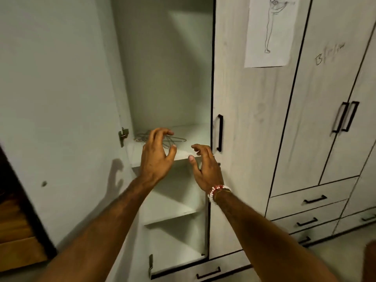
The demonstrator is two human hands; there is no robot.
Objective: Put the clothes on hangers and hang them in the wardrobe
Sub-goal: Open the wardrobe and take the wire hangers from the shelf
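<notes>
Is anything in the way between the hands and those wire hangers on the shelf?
Nothing visible. The wardrobe door is open, the wire hangers lie bare on the shelf, and the left hand already hovers over them, right hand beside.

On my feed, a white paper sheet [268, 31] is stuck near the top edge of a closed door [250, 119]. It carries a thin pencil outline of a standing figure with its arms raised. Just right of the sheet, on the next panel, I see a faint pencil scrawl [329, 53] that I cannot read. At the lower left edge sits a piece of brown wooden furniture [18, 231] in a dark frame. Pale floor [335, 251] shows in the lower right corner.
</notes>
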